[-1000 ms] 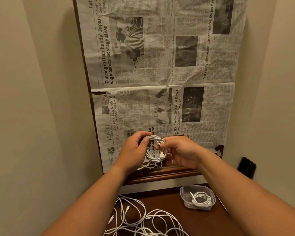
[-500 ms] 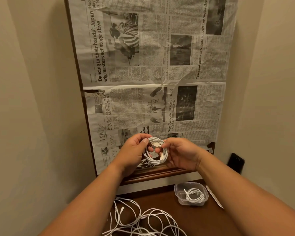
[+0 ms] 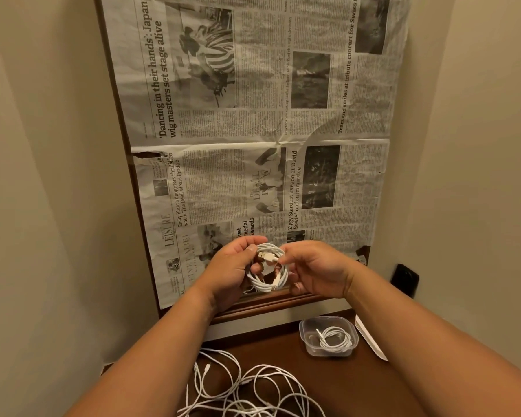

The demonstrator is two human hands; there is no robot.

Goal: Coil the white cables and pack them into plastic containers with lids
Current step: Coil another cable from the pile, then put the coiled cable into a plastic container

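- The left hand (image 3: 229,269) is curled round a coiled cable (image 3: 268,284), held up in the air in front of the newspaper (image 3: 253,115) on the wall.
- The right hand (image 3: 316,269) pinches the cable's plug (image 3: 266,256) at the top of the coil, between thumb and fingertips.
- Below, on the brown surface (image 3: 358,386), a clear container (image 3: 328,353) holds a second coil (image 3: 336,338).
- A white lid (image 3: 369,338) lies just beside the container, to its right.
- Loose cables (image 3: 253,389) sprawl tangled on the near part of the surface.
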